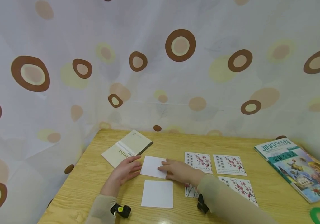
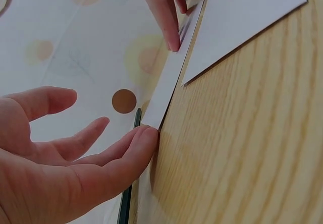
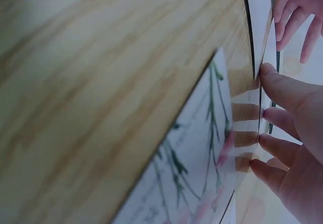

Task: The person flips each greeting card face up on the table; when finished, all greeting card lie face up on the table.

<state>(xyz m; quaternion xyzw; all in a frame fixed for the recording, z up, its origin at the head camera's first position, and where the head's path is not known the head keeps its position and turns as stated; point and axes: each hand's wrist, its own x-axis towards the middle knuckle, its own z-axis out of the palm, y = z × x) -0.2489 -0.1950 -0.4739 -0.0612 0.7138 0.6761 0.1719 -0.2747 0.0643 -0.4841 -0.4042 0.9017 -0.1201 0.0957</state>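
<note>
An upper plain white square card (image 1: 149,166) lies flat on the table between the two hands. My left hand (image 1: 127,170) touches its left edge with a fingertip (image 2: 146,135), the other fingers spread loosely. On its right side, my right hand (image 1: 178,171) rests its fingertips along the edge, seen in the right wrist view with the fingers (image 3: 280,148) nearly straight. A second white square card (image 1: 157,193) lies just below the first. To the right are several cards printed with red blossoms and Chinese characters, such as this blossom card (image 1: 229,165); my right arm partly covers two of them.
A cream notebook (image 1: 127,147) lies at an angle at the back left, close to my left hand. A colourful magazine (image 1: 300,169) is at the right, with a green ring (image 1: 314,213) near the front corner. Behind the wooden table (image 1: 78,183) hangs a patterned curtain (image 1: 148,84).
</note>
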